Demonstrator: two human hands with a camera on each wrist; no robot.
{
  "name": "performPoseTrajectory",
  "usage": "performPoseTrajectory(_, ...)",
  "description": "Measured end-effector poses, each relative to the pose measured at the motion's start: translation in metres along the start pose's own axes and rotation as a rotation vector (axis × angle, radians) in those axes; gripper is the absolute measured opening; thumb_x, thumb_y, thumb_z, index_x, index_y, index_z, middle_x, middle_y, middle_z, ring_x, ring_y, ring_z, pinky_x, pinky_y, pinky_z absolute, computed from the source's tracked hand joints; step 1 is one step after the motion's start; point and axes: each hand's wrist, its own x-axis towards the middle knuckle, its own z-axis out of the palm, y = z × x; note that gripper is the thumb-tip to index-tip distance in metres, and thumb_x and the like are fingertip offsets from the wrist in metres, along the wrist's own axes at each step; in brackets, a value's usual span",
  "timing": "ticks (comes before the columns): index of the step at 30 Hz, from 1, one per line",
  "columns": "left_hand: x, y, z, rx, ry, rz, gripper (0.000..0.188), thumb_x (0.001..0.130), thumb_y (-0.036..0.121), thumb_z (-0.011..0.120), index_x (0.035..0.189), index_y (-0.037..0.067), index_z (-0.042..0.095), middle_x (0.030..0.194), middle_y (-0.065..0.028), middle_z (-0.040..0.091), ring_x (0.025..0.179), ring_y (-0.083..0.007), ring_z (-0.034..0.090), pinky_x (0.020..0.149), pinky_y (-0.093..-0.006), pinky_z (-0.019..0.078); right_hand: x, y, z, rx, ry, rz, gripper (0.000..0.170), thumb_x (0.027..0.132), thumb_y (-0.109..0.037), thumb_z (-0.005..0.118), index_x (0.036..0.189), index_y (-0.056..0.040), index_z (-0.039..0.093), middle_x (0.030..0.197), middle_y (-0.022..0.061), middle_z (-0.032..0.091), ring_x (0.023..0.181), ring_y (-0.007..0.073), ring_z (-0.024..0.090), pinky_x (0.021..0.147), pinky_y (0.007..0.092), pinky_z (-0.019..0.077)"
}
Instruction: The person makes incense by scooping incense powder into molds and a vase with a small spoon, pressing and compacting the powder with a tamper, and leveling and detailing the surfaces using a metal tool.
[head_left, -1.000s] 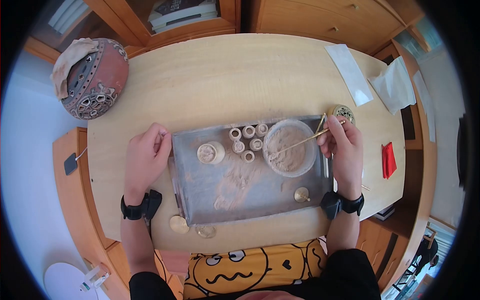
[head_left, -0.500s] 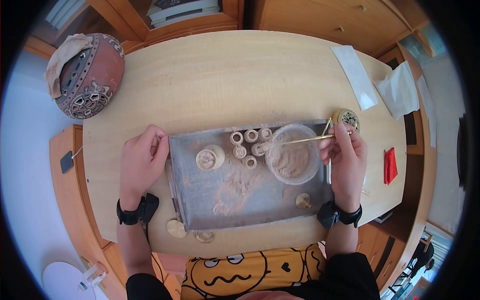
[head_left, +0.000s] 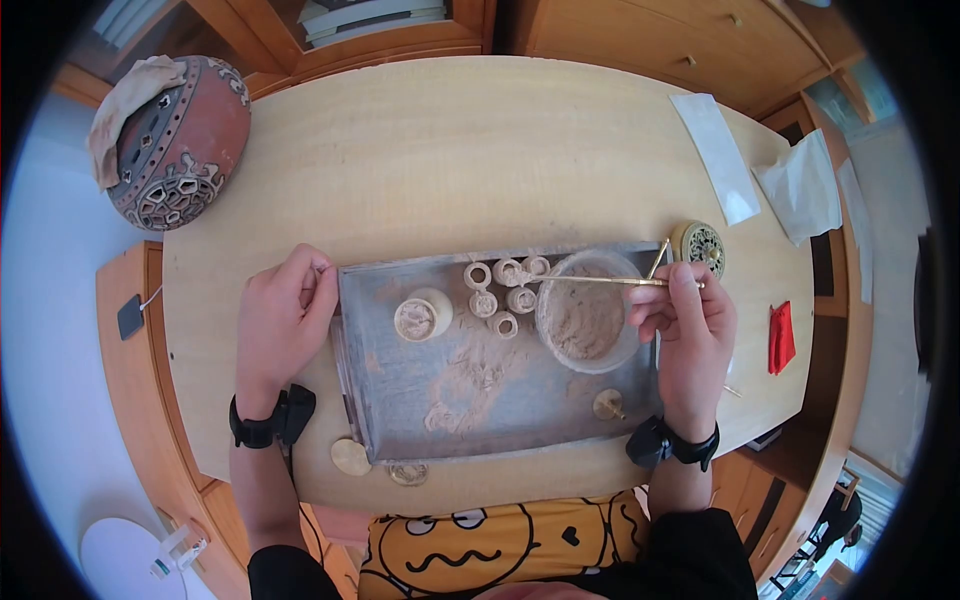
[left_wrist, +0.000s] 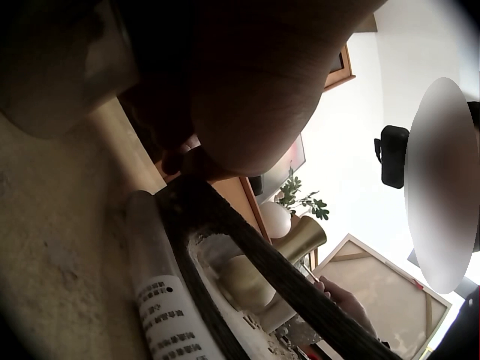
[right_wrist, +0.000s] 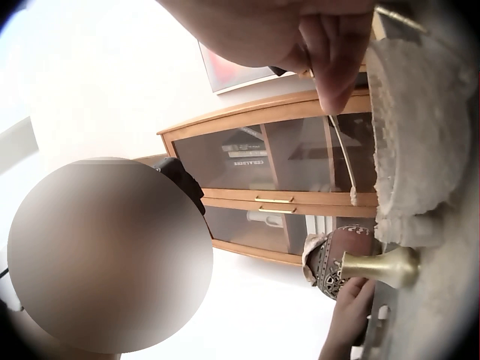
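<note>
With thumb and fingertips, my right hand (head_left: 690,345) pinches a thin gold spoon (head_left: 600,281). The spoon reaches left across a clear bowl (head_left: 587,366) of grey-brown powder, its powdery tip over the back row of small pots (head_left: 483,304). Several of these pots stand in a cluster beside the bowl on the grey tray (head_left: 540,420). A cream jar (head_left: 441,314) with powder inside stands left of them. My left hand (head_left: 288,320) rests at the tray's back left corner, its fingers loosely curled and partly hidden, nothing visible in them.
Powder is spilled across the tray's middle. A brass stamp (head_left: 608,404) stands front right in the tray. Behind the right hand is a pierced gold burner (head_left: 697,248). A gold disc (head_left: 350,457) lies before the tray, a red cloth (head_left: 781,338) to the right.
The spoon has come out of the powder in the bowl and swung up and left, its tip now over the small pots. The left hand stays at the tray corner.
</note>
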Motion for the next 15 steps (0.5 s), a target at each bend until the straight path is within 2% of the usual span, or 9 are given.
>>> performPoseTrajectory(5, -0.0006, -0.0004, 0.0, 0.006, -0.005, -0.009, 0.009, 0.09, 0.006, 0.06, 0.083, 0.002, 0.055, 0.052, -0.0086, 0.042, 0.044, -0.021, 0.044, 0.047, -0.0341, 0.034, -0.0014, -0.0004, 0.0025, -0.011, 0.021, -0.022, 0.024, 0.104, -0.022, 0.049, 0.097, -0.0001, 0.058, 0.084, 0.0149, 0.072, 0.065, 0.0149, 0.066, 0.058, 0.0236, 0.0492)
performPoseTrajectory(13, -0.0003, -0.0013, 0.001, -0.024, -0.006, -0.021, 0.009, 0.09, 0.006, 0.06, 0.083, 0.002, 0.055, 0.052, -0.0077, 0.04, 0.044, -0.0191, 0.04, 0.047, -0.0328, 0.0323, -0.0078, -0.0026, 0.0025, -0.227, -0.063, -0.219, 0.017, 0.102, -0.013, 0.05, 0.101, 0.002, 0.057, 0.085, 0.0143, 0.071, 0.067, 0.0142, 0.066, 0.059, 0.0233, 0.0489)
performPoseTrajectory(15, 0.0, 0.0003, 0.0003, -0.035, -0.002, -0.029, 0.009, 0.09, 0.006, 0.06, 0.083, 0.002, 0.055, 0.052, -0.0075, 0.039, 0.045, -0.0184, 0.04, 0.047, -0.0327, 0.0321, -0.0098, -0.0038, 0.003, -0.212, -0.03, -0.264, 0.017, 0.102, -0.013, 0.05, 0.101, 0.0019, 0.057, 0.084, 0.0144, 0.071, 0.067, 0.0141, 0.066, 0.058, 0.0231, 0.0487)
